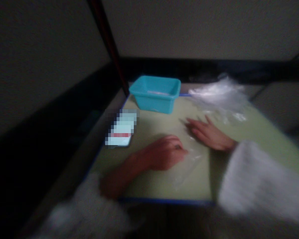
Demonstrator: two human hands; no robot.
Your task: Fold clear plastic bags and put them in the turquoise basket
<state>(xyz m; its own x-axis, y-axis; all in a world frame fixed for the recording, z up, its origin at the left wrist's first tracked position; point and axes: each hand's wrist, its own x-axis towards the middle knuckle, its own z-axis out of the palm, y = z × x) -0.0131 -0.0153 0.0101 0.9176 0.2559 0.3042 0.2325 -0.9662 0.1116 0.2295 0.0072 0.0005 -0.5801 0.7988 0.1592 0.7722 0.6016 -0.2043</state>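
A clear plastic bag [186, 166] lies flat on the pale table, its outline faint in the dim, blurred picture. My left hand [168, 152] rests over the bag with its fingers curled in, and the bag's edge appears to be pinched there. What lies under the palm is hidden. Just right of the bag's far end, my right hand [209, 134] is held low with its fingers stretched out and apart. Nothing shows in that hand. Its fingertips point left, near the bag; whether they touch it I cannot tell.
A turquoise plastic basin [155, 103] stands at the table's far edge. Right of it lies a heap of clear plastic bags [221, 96]. A phone [122, 129] with a lit, pixelated screen is at the left edge. The table [144, 189] has a blue rim.
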